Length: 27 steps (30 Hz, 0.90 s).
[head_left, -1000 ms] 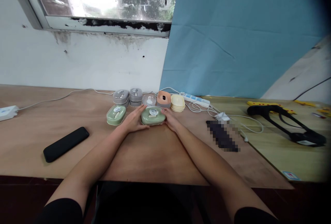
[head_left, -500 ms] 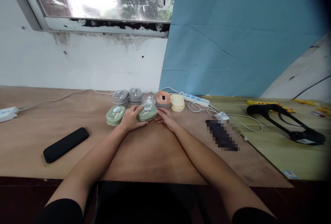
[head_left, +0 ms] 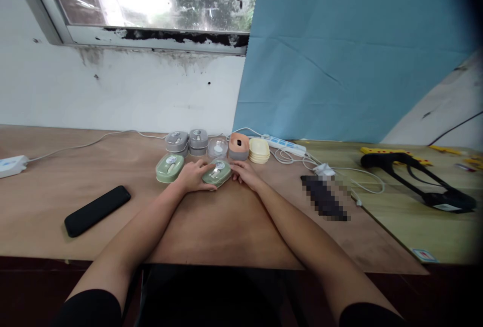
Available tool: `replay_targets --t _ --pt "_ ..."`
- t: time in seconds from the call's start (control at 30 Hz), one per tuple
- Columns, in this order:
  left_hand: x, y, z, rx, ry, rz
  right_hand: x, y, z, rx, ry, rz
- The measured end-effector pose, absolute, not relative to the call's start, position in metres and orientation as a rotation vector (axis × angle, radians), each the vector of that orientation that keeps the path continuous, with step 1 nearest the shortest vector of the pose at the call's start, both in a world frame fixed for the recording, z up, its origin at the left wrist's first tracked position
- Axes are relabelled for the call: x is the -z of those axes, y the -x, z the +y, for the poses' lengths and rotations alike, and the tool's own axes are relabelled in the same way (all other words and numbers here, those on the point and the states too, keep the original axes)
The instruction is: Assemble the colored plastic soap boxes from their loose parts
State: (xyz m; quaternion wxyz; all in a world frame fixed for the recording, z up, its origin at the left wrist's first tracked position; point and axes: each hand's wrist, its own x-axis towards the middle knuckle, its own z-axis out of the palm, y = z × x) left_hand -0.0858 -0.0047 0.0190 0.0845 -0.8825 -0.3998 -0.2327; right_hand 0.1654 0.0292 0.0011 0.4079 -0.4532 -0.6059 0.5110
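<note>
Between my two hands, the green case (head_left: 216,173) is now lying lower and tilted, its right end swung toward me since the frame half a second ago, when it was sitting higher and nearer the back row.

Item: green case, oval, pale label on the lid. Position: on the wooden table (head_left: 226,221), directly between my hands, touching both.

Left hand (head_left: 194,176): I am laying it over the case's left end, fingers curled loosely across the lid edge, thumb underneath or behind; whether it is pinching or merely resting I cannot tell.

Right hand (head_left: 245,174): I am keeping it flat and relaxed, fingertips just touching the case's right end, not closed on anything.

Handling note, as I judge it: I am doing best by steadying one end with the left hand while the right guides the other, keeping the case flat so that it is not sliding into its neighbours.

Just left of my left hand: second green case (head_left: 169,167). Beyond my fingers: two grey cases (head_left: 187,141), clear case (head_left: 218,147), orange case (head_left: 239,145), stack of cream lids (head_left: 259,150). Beyond my right hand: white power strip (head_left: 284,144). Well left of my left forearm: black phone (head_left: 97,210).
</note>
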Motion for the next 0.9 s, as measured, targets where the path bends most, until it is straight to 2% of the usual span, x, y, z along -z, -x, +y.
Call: replay_targets --t 0.23,0.6,0.9 --pt "-0.0178 0.0819 -0.0071 0.785 2.614 -1.334 -0.0034 -0.1625 0.026 -1.147 1.231 -1.671" --pt "-0.0208 0.0847 -0.0038 0.863 2.675 -1.227 0.0007 -0.1617 0.0232 -0.783 1.27 -1.804" --pt "-0.0272 0.0821 -0.0068 0.865 2.758 -0.861 -0.0006 -0.1632 0.0194 -0.767 1.136 -1.976"
